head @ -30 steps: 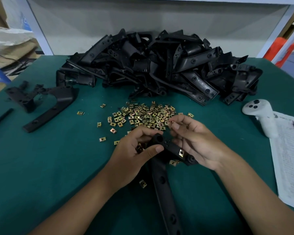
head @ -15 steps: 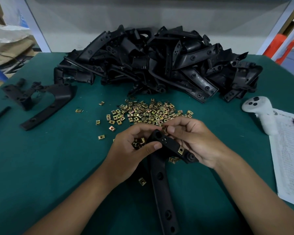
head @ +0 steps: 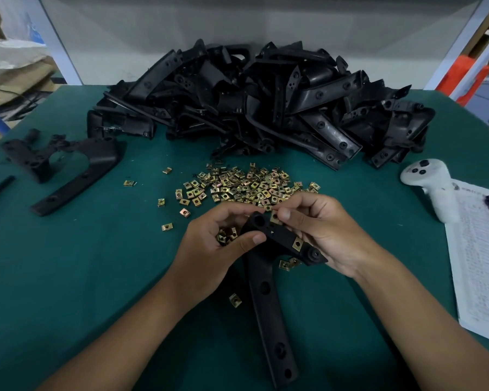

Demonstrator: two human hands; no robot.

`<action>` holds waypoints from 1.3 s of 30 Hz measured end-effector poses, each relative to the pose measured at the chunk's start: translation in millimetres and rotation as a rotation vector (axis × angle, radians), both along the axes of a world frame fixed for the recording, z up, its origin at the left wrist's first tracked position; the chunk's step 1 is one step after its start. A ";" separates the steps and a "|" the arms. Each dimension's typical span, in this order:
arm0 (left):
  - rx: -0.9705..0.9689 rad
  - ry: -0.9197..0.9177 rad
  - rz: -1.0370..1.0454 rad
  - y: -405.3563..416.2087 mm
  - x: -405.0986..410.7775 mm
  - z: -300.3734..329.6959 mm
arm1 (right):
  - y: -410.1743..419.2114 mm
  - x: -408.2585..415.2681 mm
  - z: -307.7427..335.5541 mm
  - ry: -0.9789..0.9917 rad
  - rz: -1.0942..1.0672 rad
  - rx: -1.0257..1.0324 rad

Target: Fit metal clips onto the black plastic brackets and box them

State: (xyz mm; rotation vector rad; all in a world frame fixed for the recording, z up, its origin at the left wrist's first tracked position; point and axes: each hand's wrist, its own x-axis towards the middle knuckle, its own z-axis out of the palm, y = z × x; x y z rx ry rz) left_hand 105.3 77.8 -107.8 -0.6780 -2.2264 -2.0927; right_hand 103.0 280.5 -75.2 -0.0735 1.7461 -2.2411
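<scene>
Head view shows that the right hand (head: 322,232) has now brought a small brass-coloured metal clip (head: 275,216), pinched in thumb and forefinger, onto the top edge of the black plastic bracket (head: 268,280) gripped by the left hand (head: 212,249), at 6 o'clock from the loose clip pile (head: 246,184), so pressing it home seems next.

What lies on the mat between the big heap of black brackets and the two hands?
In the head view, the loose pile of metal clips lies on the green mat between the bracket heap and the left hand and right hand.
</scene>
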 end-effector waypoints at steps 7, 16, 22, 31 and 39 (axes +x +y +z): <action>0.004 0.000 0.011 -0.2 1.3 -1.7 | -1.8 2.2 1.6 0.008 -0.027 0.070; -0.015 0.000 0.041 -0.2 -0.4 -2.7 | 4.1 4.7 6.6 0.135 0.070 0.205; -0.051 0.023 0.090 -1.3 -2.3 -4.2 | -5.6 7.1 -3.0 0.171 0.043 0.266; -0.089 -0.004 0.213 0.2 -6.9 -8.4 | -7.5 6.1 -6.5 0.368 -0.120 0.515; 0.198 0.083 0.303 -8.5 -11.7 -4.1 | -21.3 32.7 4.6 1.208 -0.084 1.074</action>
